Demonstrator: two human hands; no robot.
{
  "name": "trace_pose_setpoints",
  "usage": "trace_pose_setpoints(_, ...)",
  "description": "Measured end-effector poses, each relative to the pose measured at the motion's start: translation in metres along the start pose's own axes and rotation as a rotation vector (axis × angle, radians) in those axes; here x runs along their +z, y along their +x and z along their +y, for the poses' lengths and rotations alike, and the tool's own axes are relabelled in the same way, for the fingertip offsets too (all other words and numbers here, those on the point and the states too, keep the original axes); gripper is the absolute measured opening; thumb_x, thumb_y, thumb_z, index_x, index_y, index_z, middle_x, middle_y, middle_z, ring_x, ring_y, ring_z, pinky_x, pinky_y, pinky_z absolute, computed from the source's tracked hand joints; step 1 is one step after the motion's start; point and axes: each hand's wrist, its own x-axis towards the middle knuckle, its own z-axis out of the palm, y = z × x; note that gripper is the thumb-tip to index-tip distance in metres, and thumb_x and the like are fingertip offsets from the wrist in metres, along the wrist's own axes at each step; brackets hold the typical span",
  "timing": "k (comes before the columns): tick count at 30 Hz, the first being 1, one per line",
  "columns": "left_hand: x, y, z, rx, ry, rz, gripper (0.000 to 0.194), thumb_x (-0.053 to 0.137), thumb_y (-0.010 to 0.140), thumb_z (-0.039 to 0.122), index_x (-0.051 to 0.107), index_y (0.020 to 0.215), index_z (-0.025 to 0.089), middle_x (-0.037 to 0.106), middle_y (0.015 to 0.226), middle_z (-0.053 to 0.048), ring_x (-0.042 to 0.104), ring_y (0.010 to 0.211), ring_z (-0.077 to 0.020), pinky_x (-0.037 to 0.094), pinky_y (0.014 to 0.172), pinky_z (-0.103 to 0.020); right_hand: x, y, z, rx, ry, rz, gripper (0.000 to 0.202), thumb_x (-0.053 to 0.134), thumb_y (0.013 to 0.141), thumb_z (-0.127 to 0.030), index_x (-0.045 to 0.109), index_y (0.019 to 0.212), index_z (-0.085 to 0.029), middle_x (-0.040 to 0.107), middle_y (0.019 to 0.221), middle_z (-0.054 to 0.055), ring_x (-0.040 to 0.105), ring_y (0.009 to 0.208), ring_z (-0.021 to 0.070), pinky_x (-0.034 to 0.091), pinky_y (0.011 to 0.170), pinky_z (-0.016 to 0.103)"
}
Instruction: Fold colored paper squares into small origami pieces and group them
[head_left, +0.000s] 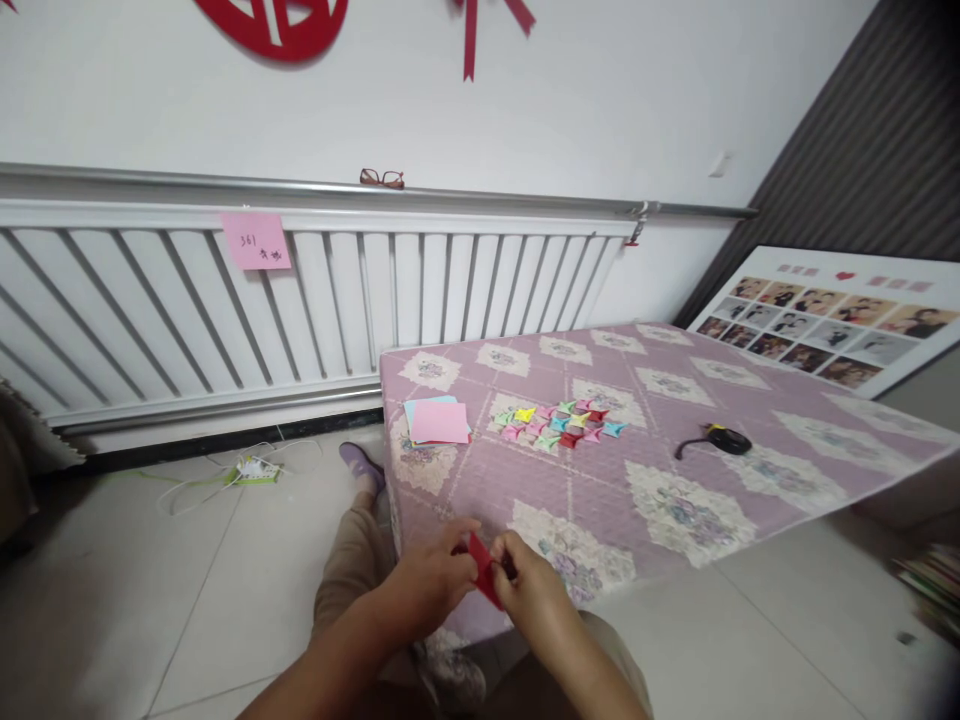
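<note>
A piece of red paper [484, 570] is held between my two hands over the near left corner of the table. My left hand [440, 575] grips its left side, fingers bent round the edge. On the other side, the fingers of my right hand [525, 578] pinch it. Beyond them lies a small stack of square paper with a pink sheet [441, 422] on top and blue and red edges showing. To its right, several small folded paper shapes [559, 425] in green, pink, yellow, red and blue sit grouped together.
A purple floral cloth [480, 480] covers the table. A black object with a short strap [727, 438] lies to the right. Behind stands a white radiator [450, 290] with glasses [382, 179] on its pipe. A power strip [255, 471] is on the floor at left.
</note>
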Motion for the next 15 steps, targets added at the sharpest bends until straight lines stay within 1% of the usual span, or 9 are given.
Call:
trace_pose_setpoints(3, -0.008, 0.000, 0.006, 0.013, -0.010, -0.006, 0.017, 0.053, 0.083, 0.011, 0.067, 0.088, 0.019, 0.049, 0.128, -0.008, 0.055, 0.099, -0.0181, 0.042, 0.095, -0.033, -0.005, -0.004, -0.004, -0.101, -0.024, -0.083, 0.019, 0.036, 0.075, -0.010, 0.051, 0.077, -0.022, 0.058, 0.075, 0.000, 0.054, 0.070, 0.0143, 0.040, 0.066, 0.025)
trace_pose_setpoints(6, -0.015, -0.001, 0.012, 0.004, -0.011, -0.041, 0.017, 0.051, 0.084, 0.010, 0.066, 0.084, 0.019, 0.058, 0.110, -0.007, 0.055, 0.101, -0.0193, 0.041, 0.096, -0.034, -0.013, -0.006, -0.011, -0.163, -0.027, -0.206, 0.022, 0.037, 0.077, -0.011, 0.057, 0.077, -0.021, 0.060, 0.081, 0.002, 0.054, 0.074, 0.0147, 0.040, 0.069, 0.025)
trace_pose_setpoints(8, -0.018, -0.001, 0.015, 0.016, -0.025, -0.067, 0.019, 0.050, 0.083, 0.009, 0.066, 0.081, 0.019, 0.060, 0.100, -0.006, 0.055, 0.102, -0.0196, 0.041, 0.095, -0.034, -0.018, -0.008, -0.016, -0.171, -0.013, -0.269, 0.022, 0.041, 0.078, -0.013, 0.060, 0.077, -0.022, 0.062, 0.085, 0.002, 0.054, 0.076, 0.0149, 0.040, 0.068, 0.024)
trace_pose_setpoints(12, -0.024, -0.002, 0.021, 0.051, -0.067, -0.102, 0.020, 0.049, 0.080, 0.007, 0.062, 0.075, 0.020, 0.061, 0.093, -0.004, 0.055, 0.105, -0.0198, 0.041, 0.097, -0.035, -0.025, -0.010, -0.023, -0.143, 0.014, -0.319, 0.021, 0.045, 0.078, -0.018, 0.065, 0.081, -0.023, 0.065, 0.083, 0.001, 0.055, 0.074, 0.0147, 0.040, 0.066, 0.023)
trace_pose_setpoints(15, -0.031, -0.002, 0.027, 0.080, -0.119, -0.124, 0.021, 0.048, 0.080, 0.005, 0.060, 0.072, 0.021, 0.062, 0.094, -0.004, 0.052, 0.111, -0.0191, 0.038, 0.100, -0.035, -0.029, -0.013, -0.026, -0.201, -0.026, -0.326, 0.022, 0.049, 0.076, -0.019, 0.068, 0.086, -0.025, 0.067, 0.085, 0.001, 0.057, 0.076, 0.0158, 0.040, 0.068, 0.024)
